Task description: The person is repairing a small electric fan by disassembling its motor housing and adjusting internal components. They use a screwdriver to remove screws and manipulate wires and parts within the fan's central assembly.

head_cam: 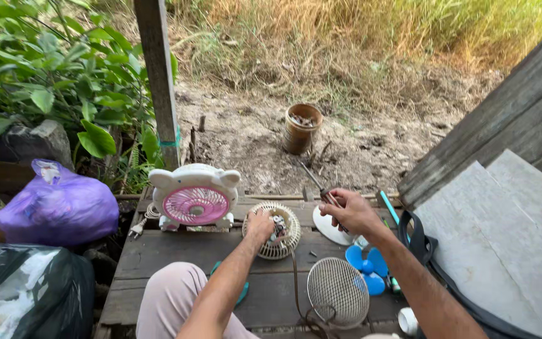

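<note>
My left hand (pixel 260 226) rests on a round cream fan housing (pixel 277 231) lying on the wooden platform (pixel 158 251), fingers gripping the small motor at its middle. My right hand (pixel 349 210) is closed around a screwdriver (pixel 318 186) whose thin shaft points up and to the left, away from the housing. A brown cable runs from the housing toward me. A blue fan blade (pixel 366 267) and a round wire grille (pixel 338 290) lie just to the right of my arms.
A small white fan with a pink grille (pixel 196 198) stands at the platform's back. Purple bag (pixel 58 204) and black bag (pixel 29 292) sit left. A wooden post (pixel 158 75), a brown pot (pixel 301 129) on dirt, and grey slabs (pixel 503 232) on the right.
</note>
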